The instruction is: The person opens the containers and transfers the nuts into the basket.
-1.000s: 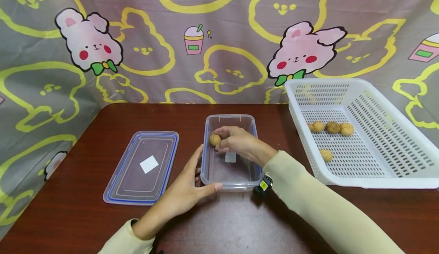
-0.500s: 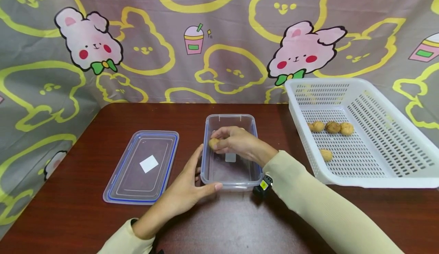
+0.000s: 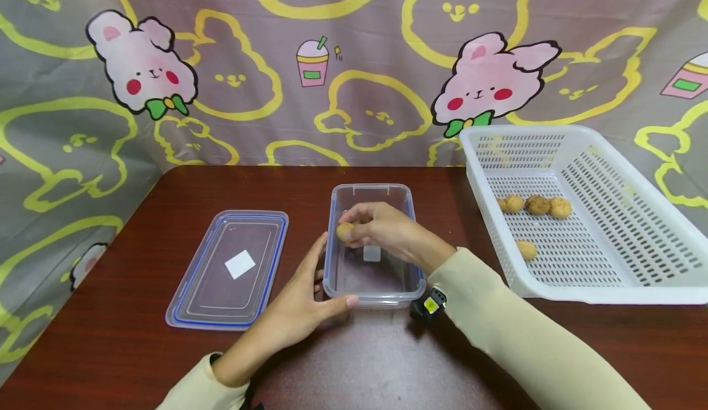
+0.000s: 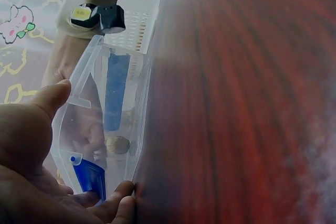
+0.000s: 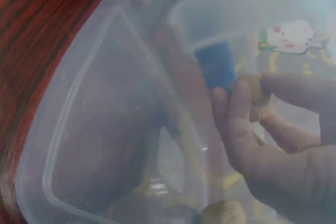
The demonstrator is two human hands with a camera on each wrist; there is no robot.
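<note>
In the head view a clear plastic food container with blue-tinted edges stands before me. My left hand grips its near left corner, thumb on the front rim and fingers along the left wall. My right hand reaches down inside and pinches a walnut near the left wall; the fingers cover part of it. The right wrist view shows this walnut between thumb and fingers, with another walnut lower in the container. Through the wall, the left wrist view shows a walnut near the bottom.
The container's lid, blue-edged with a white label, lies on the dark wooden table to the left. At right stands a white slotted basket with several walnuts inside. A patterned cloth hangs behind the table.
The right fingers have closed further over the walnut, which has shifted slightly and is more hidden. The right wrist has moved a little to the right. The left hand stays still on the container.
</note>
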